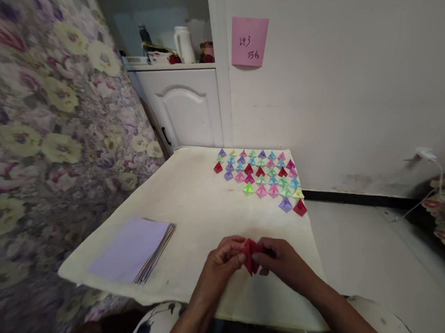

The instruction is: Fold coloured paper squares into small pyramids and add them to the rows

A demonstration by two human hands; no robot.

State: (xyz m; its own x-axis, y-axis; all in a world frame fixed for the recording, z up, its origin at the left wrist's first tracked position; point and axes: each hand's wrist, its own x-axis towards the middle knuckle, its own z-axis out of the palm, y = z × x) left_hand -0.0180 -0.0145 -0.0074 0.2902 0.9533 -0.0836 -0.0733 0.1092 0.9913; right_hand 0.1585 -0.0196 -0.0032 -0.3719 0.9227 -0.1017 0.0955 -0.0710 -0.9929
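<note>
Between my two hands, above the near part of the table, is a red folded paper piece (pixel 251 256) with a point at its lower end. My left hand (pixel 228 254) pinches its left side between thumb and fingers. On the right side, my right hand (pixel 273 255) grips it with the thumb in front and the fingers partly hidden behind. Farther back on the table stand rows of small folded paper pieces (pixel 261 190) in many colours. A stack of coloured paper sheets (pixel 131 251), lilac on top, lies to the left of my hands.
A cream cloth covers the table (pixel 189 194). A floral curtain (pixel 63 138) hangs along the left. Behind the table are a white cabinet (pixel 184 107) and a wall bearing a pink note (pixel 249 42). A charger with a white cable (pixel 426 153) is at the right wall.
</note>
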